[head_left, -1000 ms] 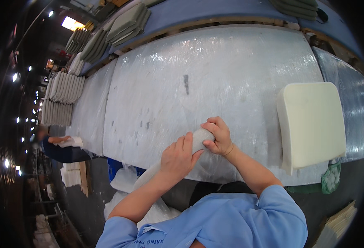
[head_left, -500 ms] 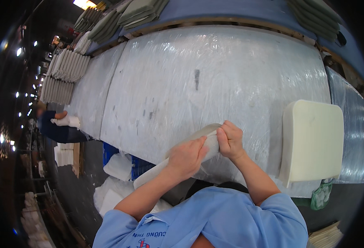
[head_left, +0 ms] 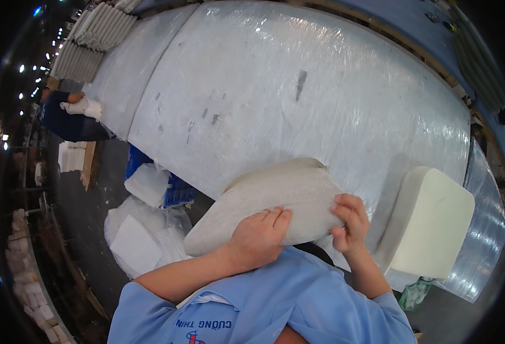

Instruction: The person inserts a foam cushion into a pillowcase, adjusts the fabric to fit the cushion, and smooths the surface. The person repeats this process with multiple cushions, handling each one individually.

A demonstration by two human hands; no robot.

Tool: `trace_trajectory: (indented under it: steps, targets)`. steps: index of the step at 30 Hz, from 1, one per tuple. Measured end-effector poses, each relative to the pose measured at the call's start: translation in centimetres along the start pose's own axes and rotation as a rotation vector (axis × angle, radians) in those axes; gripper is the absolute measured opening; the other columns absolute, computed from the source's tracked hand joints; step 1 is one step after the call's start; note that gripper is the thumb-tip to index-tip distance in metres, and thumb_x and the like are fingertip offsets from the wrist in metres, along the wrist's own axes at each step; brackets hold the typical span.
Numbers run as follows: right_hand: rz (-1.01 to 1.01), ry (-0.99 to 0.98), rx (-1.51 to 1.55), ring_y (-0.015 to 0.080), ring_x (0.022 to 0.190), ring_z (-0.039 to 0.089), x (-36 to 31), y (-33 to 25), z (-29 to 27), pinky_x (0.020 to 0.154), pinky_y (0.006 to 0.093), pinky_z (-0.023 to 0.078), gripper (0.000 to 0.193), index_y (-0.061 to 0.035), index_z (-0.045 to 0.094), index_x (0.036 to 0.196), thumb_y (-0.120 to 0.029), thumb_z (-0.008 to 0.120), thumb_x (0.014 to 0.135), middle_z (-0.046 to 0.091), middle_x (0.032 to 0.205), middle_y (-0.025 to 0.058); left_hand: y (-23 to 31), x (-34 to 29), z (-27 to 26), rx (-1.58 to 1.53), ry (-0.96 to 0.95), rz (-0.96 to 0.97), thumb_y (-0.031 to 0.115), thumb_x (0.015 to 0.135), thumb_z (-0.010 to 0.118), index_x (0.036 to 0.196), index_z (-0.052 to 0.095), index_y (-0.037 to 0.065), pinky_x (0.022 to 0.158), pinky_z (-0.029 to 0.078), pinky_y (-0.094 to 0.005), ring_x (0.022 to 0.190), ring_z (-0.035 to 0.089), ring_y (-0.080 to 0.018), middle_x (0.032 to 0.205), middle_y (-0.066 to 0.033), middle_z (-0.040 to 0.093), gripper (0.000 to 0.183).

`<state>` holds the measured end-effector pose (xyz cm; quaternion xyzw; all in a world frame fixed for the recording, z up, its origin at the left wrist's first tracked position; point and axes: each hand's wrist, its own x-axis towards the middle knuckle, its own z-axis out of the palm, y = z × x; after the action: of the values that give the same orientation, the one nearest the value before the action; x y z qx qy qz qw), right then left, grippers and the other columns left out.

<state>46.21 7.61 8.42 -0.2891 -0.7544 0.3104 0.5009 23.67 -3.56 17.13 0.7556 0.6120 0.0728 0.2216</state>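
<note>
One grey-white fabric cushion cover sits in the lower middle of the frame, lifted off the work surface and held close to the person's chest. Two hands are on it. The left hand lies flat over its lower edge, fingers stretched out and pressed onto the cloth with the thumb hidden beneath, so it seems to clamp the edge rather than curl round it. The right hand grips the cover's right corner, fingers bent tightly round the fabric.

One long table wrapped in clear plastic sheeting fills the upper and middle frame, curving from upper left to the right edge. One thick cream foam block stands on its right end, just beside the right hand but apart from it. A few small dark marks dot the sheeting near the centre.

In the upper left corner are two stacks of folded pale covers, too tightly packed to count singly. Just below them, at the left edge, one other person's arm in a dark sleeve rests near a white bundle. Left of centre, under the table's edge, one blue crate stands on the dark floor with white foam pieces in plastic bags heaped beside it. A small green-printed bag lies at lower right. The person's light blue shirt hides the cover's underside and the near table edge
</note>
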Motion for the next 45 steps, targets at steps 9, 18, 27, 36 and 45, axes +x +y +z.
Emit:
trace_trajectory:
  steps: [9,18,27,36,45]
  targets:
    - [-0.141,-0.177,-0.140,0.0249,0.068,0.056,-0.1,0.9,-0.1,0.063,0.0375,0.045,0.025,-0.0081,0.072,0.081,-0.032,0.078,0.087,0.061,0.074,0.0039,0.0,0.6,0.6,-0.119,-0.106,-0.019,0.032,0.079,0.087,0.142,0.054,-0.010,0.109,0.054,-0.0440,0.126,0.066,-0.0435,0.140,-0.0330,0.062,0.083]
    - [0.184,-0.149,-0.208,0.0262,0.056,0.045,2.9,-1.5,1.1,0.054,0.0391,0.037,0.036,-0.0087,0.054,0.061,-0.010,0.081,0.085,0.051,0.062,0.0065,2.4,3.0,-0.1,0.147,0.096,0.153,0.043,0.086,0.081,0.139,0.057,-0.009,0.098,0.059,-0.0423,0.117,0.071,-0.0404,0.133,-0.0272,0.067,0.078]
    - [-0.009,0.177,-0.083,0.0268,0.066,0.054,2.1,0.5,2.7,0.063,0.0394,0.044,0.024,-0.0078,0.067,0.078,-0.024,0.077,0.092,0.059,0.075,0.0072,0.8,4.4,0.2,0.104,0.107,0.096,0.033,0.098,0.071,0.132,0.063,-0.007,0.085,0.062,-0.0395,0.102,0.076,-0.0352,0.118,-0.0236,0.074,0.053]
    - [0.113,-0.024,-0.095,0.0279,0.065,0.051,-0.3,0.8,1.0,0.059,0.0397,0.040,0.015,-0.0066,0.062,0.073,-0.009,0.072,0.085,0.054,0.071,0.0078,-0.5,4.9,0.3,-0.455,-0.276,-0.109,0.039,0.110,0.050,0.153,0.047,-0.008,0.124,0.035,-0.0457,0.148,0.046,-0.0408,0.156,-0.0309,0.049,0.063]
    - [0.358,-0.168,-0.014,0.0335,0.083,0.068,-0.6,-1.8,-1.0,0.083,0.0436,0.055,0.004,-0.0032,0.068,0.082,-0.004,0.070,0.086,0.072,0.087,0.0117,-3.6,6.4,6.4,-0.684,-0.483,-0.241,0.039,0.114,0.038,0.164,0.034,-0.005,0.133,0.016,-0.0460,0.163,0.024,-0.0369,0.173,-0.0243,0.030,0.066]
